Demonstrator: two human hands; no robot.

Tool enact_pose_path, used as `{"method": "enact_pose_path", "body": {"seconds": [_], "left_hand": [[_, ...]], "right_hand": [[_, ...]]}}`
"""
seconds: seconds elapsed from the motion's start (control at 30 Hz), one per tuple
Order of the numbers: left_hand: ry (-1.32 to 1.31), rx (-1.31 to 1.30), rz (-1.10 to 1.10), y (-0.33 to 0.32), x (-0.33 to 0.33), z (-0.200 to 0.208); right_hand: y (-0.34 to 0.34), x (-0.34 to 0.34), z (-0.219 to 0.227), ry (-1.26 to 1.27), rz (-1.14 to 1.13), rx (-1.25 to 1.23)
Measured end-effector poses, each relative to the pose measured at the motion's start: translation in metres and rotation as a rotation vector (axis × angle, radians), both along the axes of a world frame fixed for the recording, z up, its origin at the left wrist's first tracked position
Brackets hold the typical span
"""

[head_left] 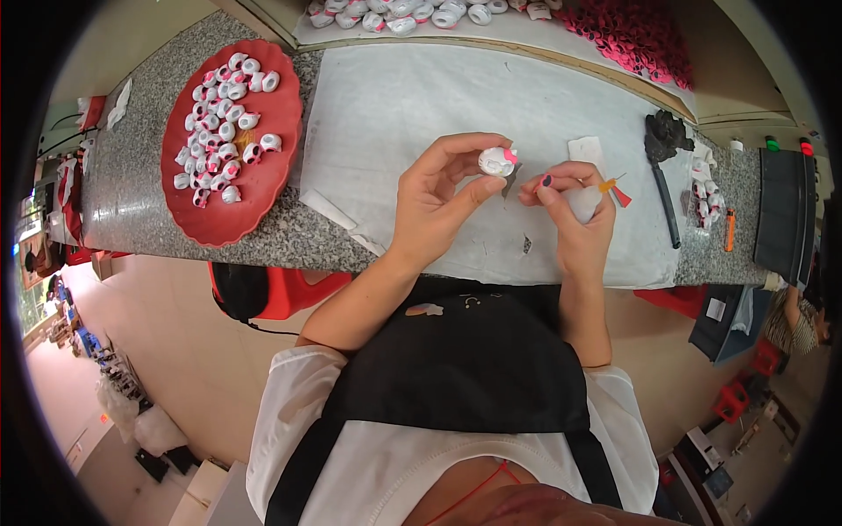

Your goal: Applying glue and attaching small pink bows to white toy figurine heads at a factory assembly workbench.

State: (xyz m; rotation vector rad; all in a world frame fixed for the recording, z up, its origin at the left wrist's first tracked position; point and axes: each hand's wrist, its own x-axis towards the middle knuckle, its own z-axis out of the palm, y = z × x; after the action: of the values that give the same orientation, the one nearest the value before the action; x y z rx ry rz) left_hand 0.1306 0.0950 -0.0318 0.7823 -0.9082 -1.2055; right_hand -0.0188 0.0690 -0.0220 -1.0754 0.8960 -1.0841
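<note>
Two-handed grip above the paper-covered desk (329,252). The left hand (436,197) pinches a small white figurine (497,163) with a pink patch between thumb and fingers, clear of the paper (377,96). The right hand (579,226) is closed around a white bottle (584,205), its orange nozzle (607,186) pointing away from the figurine, while its fingertips pinch a tiny pink-and-dark piece (546,181). Likely faults: this shared grip could let the piece slip; pressure on the bottle could expel its contents, if any; an overtight left pinch could roll the rounded figurine loose.
</note>
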Motion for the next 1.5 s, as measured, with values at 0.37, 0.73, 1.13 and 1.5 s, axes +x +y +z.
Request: {"method": "enact_pose_path", "body": {"seconds": [0.37,0.73,1.13,1.5], "left_hand": [[-0.266,-0.07,0.116,-0.003,-0.007,-0.003],[-0.489,-0.114,0.103,-0.002,-0.005,-0.002],[-0.299,-0.144,-0.072,-0.001,-0.001,-0.003],[0.039,0.033,-0.196,0.004,0.0,0.0]], "right_hand": [[-0.003,-0.005,0.003,-0.163,0.027,0.086],[0.001,0.003,0.005,-0.045,0.086,0.073],[-0.002,-0.001,-0.001,0.147,0.061,-0.109],[0.001,0.005,0.0,-0.083,0.157,-0.045]]}}
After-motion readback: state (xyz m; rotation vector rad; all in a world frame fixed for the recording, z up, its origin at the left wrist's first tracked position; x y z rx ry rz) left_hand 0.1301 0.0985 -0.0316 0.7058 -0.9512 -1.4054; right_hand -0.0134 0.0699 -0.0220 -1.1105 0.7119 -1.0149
